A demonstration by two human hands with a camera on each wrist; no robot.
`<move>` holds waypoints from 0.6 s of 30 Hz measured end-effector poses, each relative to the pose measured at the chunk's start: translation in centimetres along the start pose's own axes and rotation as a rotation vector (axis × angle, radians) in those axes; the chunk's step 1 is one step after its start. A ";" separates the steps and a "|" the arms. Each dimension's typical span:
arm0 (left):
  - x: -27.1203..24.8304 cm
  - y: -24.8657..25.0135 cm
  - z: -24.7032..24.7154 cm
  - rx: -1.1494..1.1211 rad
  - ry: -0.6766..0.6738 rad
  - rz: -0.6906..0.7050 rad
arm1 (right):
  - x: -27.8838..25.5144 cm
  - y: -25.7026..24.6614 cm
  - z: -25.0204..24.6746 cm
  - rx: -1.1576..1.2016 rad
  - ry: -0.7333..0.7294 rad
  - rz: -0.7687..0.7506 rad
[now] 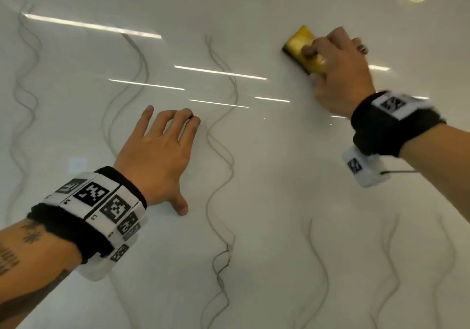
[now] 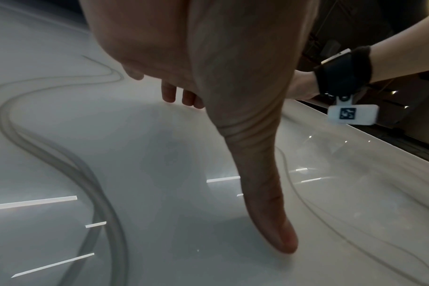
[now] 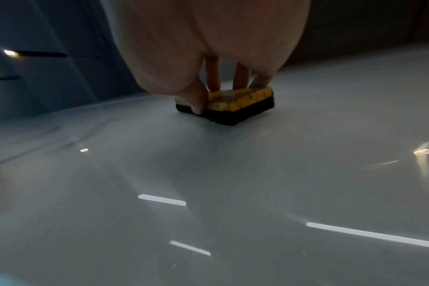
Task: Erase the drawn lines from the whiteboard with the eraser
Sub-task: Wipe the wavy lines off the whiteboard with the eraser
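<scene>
To wipe well, keep the eraser (image 1: 305, 50) flat on the whiteboard (image 1: 279, 163), dark pad fully down, and sweep with steady pressure along each wavy line (image 1: 221, 135), overlapping passes. The right hand (image 1: 338, 71) grips the eraser at the far right, thumb on its near side and fingers curled over the yellow top. The left hand (image 1: 157, 155) lies spread on the board near the middle, holding nothing, bracing.
</scene>
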State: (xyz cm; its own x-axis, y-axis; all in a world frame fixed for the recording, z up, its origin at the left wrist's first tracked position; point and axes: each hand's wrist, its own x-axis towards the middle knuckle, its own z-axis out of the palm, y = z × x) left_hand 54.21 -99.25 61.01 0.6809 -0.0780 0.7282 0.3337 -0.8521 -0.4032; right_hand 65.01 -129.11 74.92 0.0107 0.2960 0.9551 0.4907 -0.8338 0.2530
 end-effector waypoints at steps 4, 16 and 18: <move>0.0 0.1 -0.2 0.022 0.005 0.008 | -6.5 -2.4 1.1 0.037 -0.160 -0.460; -0.6 -1.4 -0.1 -0.152 0.070 0.089 | -3.1 -8.5 2.6 0.035 -0.086 -0.367; -0.9 -2.9 -0.6 -0.248 0.131 0.110 | -7.7 -10.4 3.3 0.038 -0.162 -0.504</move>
State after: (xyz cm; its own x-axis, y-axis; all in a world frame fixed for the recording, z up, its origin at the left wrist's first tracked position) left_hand 52.20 -97.03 61.85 0.6091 -0.2295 0.7592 0.0821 -0.9339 -0.3481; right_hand 62.75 -121.18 64.42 -0.1015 0.7266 0.6795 0.5008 -0.5529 0.6660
